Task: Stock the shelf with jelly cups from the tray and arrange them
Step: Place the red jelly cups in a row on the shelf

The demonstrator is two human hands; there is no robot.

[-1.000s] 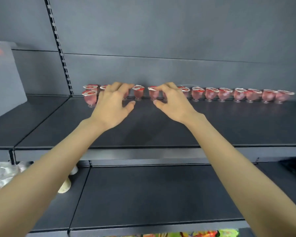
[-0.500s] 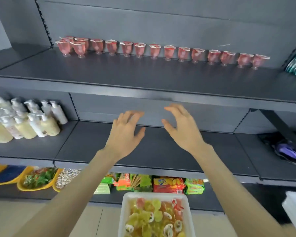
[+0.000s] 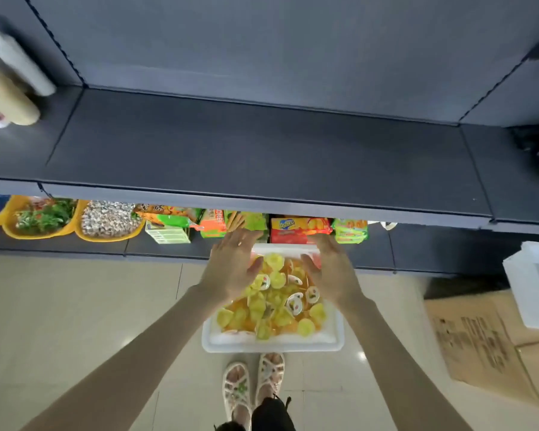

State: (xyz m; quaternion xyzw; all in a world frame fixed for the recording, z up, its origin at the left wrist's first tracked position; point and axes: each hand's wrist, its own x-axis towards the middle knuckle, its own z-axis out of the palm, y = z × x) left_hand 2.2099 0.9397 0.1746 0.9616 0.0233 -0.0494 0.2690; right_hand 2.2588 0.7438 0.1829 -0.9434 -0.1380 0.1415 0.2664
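Observation:
A white foam tray (image 3: 273, 343) sits on the floor below me, heaped with several yellow and orange jelly cups (image 3: 274, 301). My left hand (image 3: 231, 265) hovers over the tray's left side with fingers spread and holds nothing. My right hand (image 3: 332, 269) hovers over the tray's right side, fingers straight, also holding nothing. The dark grey shelf (image 3: 255, 157) fills the middle of the view. The row of red jelly cups is out of view.
Snack packets (image 3: 299, 227) and yellow baskets (image 3: 41, 219) line the lowest shelf behind the tray. Bottles (image 3: 7, 88) stand at the shelf's left end. A cardboard box (image 3: 486, 343) and white foam lids (image 3: 535, 284) lie at right. My sandalled feet (image 3: 252, 384) stand just behind the tray.
My view has tilted down from the upper shelf's red cups to the floor. Both hands have dropped from the shelf to just above the tray, still holding nothing.

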